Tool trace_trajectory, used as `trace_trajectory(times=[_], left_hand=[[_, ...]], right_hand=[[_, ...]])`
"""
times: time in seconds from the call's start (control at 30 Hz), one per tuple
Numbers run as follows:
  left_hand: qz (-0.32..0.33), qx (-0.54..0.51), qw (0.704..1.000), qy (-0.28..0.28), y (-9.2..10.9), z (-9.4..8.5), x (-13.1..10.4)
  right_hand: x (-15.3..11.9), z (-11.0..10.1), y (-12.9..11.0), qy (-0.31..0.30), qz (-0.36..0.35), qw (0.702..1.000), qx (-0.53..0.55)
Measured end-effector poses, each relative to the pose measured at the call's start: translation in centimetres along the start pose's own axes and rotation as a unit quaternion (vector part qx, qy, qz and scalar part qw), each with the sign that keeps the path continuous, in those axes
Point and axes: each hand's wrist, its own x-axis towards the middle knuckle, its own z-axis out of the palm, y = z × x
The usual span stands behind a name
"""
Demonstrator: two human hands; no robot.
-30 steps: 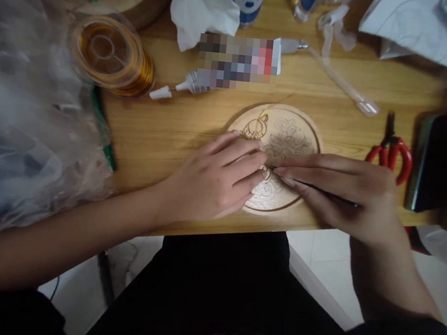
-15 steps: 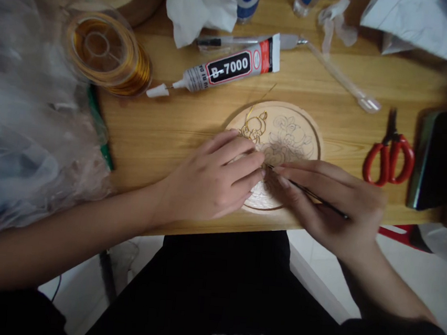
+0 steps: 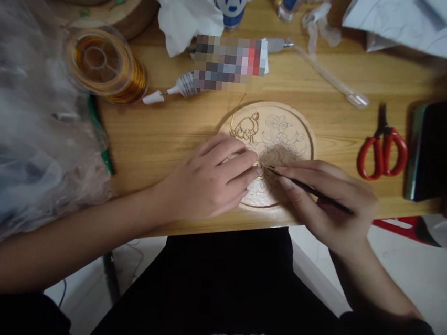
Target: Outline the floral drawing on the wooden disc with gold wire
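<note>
Disc [image 3: 308, 136] of pale wood is seen on a wooden table [image 3: 162, 151], near the edge closest to the seated person, in a room floored with pale tiles [image 3: 391, 268]. Around it, the tabletop is crowded: a glue tube [image 3: 227, 72] and crumpled tissue [image 3: 190, 17] are set at 11 o'clock, a spool [image 3: 107, 64] of golden wire at 10, and clear plastic [image 3: 25, 132] is heaped at 9. A dropper [image 3: 334, 81] is laid at 1, while red-handled cutters [image 3: 383, 151] and, beyond them, a dark device [image 3: 434, 151] are placed at 3. The disc is bordered by a raised rim and marked with fine floral line work at 1 o'clock; a golden wire outline [image 3: 247, 126] is seen at 11, and its lower part is given a whitish sheen. The left hand [image 3: 218, 177] is rested over its 8 o'clock side, fingers slightly bent; whether anything is pinched cannot be told. Thin dark tweezers [image 3: 312, 189] are grasped between the right hand's [image 3: 326, 204] thumb and fingers, tips pointed at the middle beside a small golden loop [image 3: 260, 170].
</note>
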Motion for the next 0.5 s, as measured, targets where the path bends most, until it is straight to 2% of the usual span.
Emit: trace_trajectory(times=[0.5], left_hand=[[0.001,-0.006,1.000,0.000,0.03,-0.01,-0.10]], right_hand=[[0.77,0.46,0.22,-0.019,-0.030,0.999,0.002]])
